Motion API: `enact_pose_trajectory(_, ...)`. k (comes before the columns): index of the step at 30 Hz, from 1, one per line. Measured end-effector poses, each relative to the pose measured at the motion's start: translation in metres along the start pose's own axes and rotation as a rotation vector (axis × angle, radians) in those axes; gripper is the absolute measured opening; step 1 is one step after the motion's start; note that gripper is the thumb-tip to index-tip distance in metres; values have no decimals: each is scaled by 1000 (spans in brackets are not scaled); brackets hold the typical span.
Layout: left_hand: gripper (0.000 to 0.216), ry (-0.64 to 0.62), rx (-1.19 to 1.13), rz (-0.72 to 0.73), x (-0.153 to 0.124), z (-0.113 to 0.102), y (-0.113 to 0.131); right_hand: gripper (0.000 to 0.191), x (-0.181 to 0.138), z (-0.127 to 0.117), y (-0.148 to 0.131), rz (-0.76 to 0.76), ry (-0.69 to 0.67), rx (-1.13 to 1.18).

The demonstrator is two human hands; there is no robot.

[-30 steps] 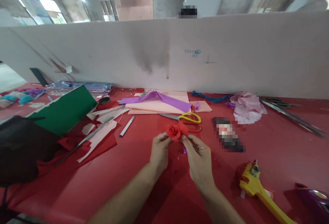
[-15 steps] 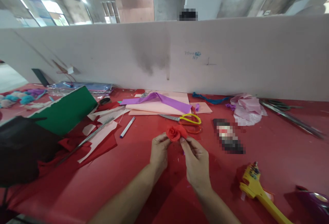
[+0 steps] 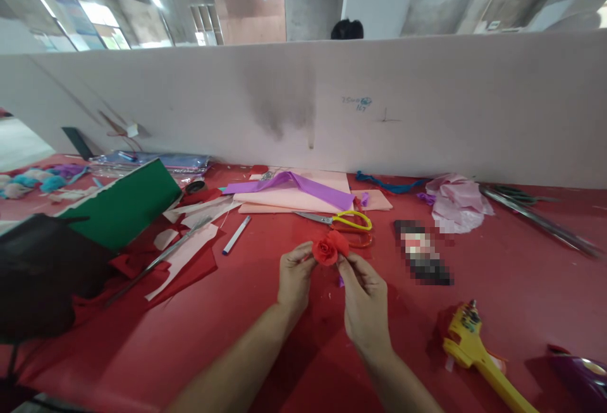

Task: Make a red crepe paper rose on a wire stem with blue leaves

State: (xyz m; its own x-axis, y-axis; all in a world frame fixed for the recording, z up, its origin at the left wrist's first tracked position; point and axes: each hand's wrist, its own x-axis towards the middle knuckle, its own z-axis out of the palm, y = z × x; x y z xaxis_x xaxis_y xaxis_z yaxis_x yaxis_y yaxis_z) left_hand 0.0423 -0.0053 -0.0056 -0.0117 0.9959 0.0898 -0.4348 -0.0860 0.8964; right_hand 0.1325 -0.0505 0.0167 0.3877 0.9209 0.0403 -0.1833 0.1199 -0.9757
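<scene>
A red paper rose [image 3: 326, 250] with a spiral of petals is held up over the table between my two hands. My left hand [image 3: 296, 277] pinches its left side, thumb and fingers pressed together. On the other side my right hand [image 3: 365, 296] grips a loose red petal flap at the flower's right edge between thumb and fingers. Just beyond the rose lie scissors [image 3: 351, 219] with one yellow and one red-orange handle loop. The rose's underside is hidden by my fingers.
On the red table [image 3: 227, 343], a yellow glue gun [image 3: 474, 343] lies at right, near a pixelated dark object [image 3: 422, 255]. A purple strip [image 3: 313, 190] rests on peach paper [image 3: 265, 203] at the back. Left are a marker [image 3: 236, 234], paper scraps and a green board [image 3: 128, 201].
The rose has shifted slightly to the right and turned a little, with its spiral facing me more. Both hands keep their pinch on it.
</scene>
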Motion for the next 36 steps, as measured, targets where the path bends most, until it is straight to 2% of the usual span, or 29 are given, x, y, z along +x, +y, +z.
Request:
enact_pose_trajectory(6,9,29,-114,-98,-1,4,0,15,1,3,3,40,14,96)
enact_pose_trajectory(10,14,57,-312,-246,2,3,-6,15,5,3,4,181,67,303)
enact_pose_trajectory(13,19,81,-381,-322,4,1,-7,16,12,0,2,245,98,354)
enact_pose_trajectory(19,23,66,-384,-466,3,1,-2,17,27,-7,8,197,108,191)
enact_pose_trajectory(24,23,75,-384,-490,3,-1,-1,18,29,-9,17,130,78,103)
enact_pose_trajectory(28,22,30,-399,-507,5,0,2,19,27,-9,17,105,27,46)
enact_pose_trajectory(36,26,57,-348,-541,4,1,2,20,24,-15,9,126,-27,-42)
